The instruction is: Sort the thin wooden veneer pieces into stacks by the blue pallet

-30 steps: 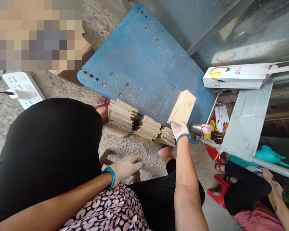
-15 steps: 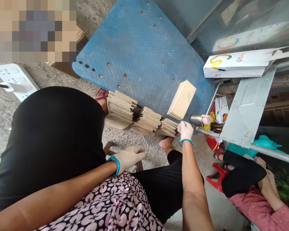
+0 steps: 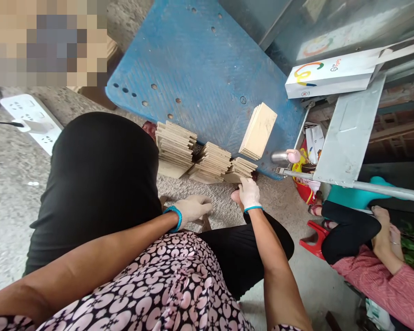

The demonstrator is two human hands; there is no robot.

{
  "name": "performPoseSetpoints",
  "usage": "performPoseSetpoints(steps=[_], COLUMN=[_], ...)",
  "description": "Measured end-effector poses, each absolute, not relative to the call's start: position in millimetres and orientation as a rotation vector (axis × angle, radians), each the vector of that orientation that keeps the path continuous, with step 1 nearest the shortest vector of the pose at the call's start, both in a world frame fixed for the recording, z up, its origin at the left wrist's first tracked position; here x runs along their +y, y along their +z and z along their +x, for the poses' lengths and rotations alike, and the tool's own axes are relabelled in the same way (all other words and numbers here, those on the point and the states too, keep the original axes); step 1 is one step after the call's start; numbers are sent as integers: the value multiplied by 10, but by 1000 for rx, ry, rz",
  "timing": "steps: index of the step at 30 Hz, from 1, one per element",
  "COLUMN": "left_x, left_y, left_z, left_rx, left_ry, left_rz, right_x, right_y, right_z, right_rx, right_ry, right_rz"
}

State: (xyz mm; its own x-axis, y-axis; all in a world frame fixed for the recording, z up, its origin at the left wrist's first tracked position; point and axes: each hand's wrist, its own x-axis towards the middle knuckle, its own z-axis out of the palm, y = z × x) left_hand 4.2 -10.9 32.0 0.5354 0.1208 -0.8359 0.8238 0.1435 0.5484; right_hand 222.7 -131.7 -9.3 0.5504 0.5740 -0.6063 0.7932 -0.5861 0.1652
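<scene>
Three leaning rows of thin pale wooden tiles (image 3: pixel 207 161) lie on the floor against a blue plastic pallet (image 3: pixel 200 69). A separate small bundle of tiles (image 3: pixel 258 131) stands tilted on the pallet, apart from both hands. My right hand (image 3: pixel 249 193), in a white glove, reaches the near end of the rightmost tile row (image 3: pixel 241 169) with its fingers curled at the tiles. My left hand (image 3: pixel 192 209), also gloved, rests fingers-forward on a low wooden stool edge (image 3: pixel 202 224) between my knees, holding nothing.
A white power strip (image 3: pixel 32 120) lies on the concrete at left. A white printed box (image 3: pixel 327 76) and a metal tray (image 3: pixel 348 133) are at right, above a steel flask (image 3: pixel 283 157). Another person (image 3: pixel 372 257) sits at lower right by a red stool (image 3: pixel 312 241).
My right hand let go of the tilted tile bundle and dropped down and left to the rightmost row. My left hand stayed on the stool.
</scene>
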Motion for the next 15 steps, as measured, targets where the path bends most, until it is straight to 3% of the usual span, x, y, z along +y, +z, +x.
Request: performPoseSetpoints(steps=[15], left_x=[-137], left_y=[144], left_z=[21], left_rx=[830], left_ry=[-638], left_rz=[1482], right_x=[-1241], right_y=[-8], right_z=[2140], right_rx=[1095], right_ry=[-619], right_rz=[2337])
